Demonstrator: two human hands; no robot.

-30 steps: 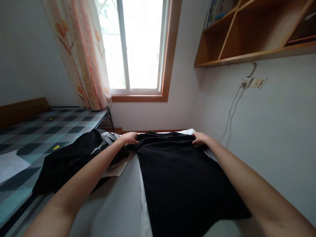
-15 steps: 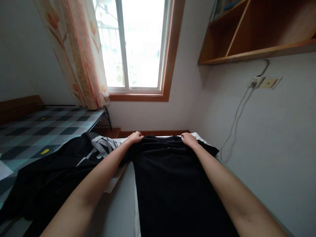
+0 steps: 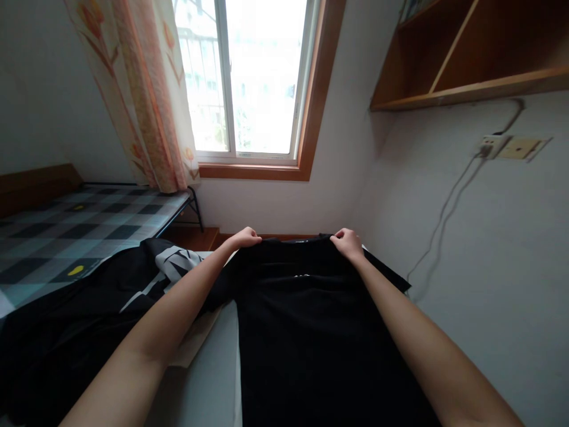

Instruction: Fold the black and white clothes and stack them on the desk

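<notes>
A black T-shirt [image 3: 311, 332] is spread in front of me, its collar at the far end and its lower part running out of the bottom of the view. My left hand [image 3: 246, 238] pinches the far edge left of the collar. On the collar's right side, my right hand [image 3: 348, 243] grips the same edge between closed fingers. Small white marks show on the cloth below the neckline. Beside it on the left lies a crumpled black garment [image 3: 89, 302] with a grey-and-white print, partly behind my left forearm.
A bed with a checked cover [image 3: 128, 216] stands at the left, near a floral curtain [image 3: 146, 95] and a bright window [image 3: 262, 77]. A wooden shelf [image 3: 471, 89] hangs upper right above a socket [image 3: 492, 145] with a dangling cable. White wall runs along the right.
Both hands have raised the shirt's collar edge slightly, and the cloth between them is stretched tauter. More of the white marks shows. The view has shifted a little.
</notes>
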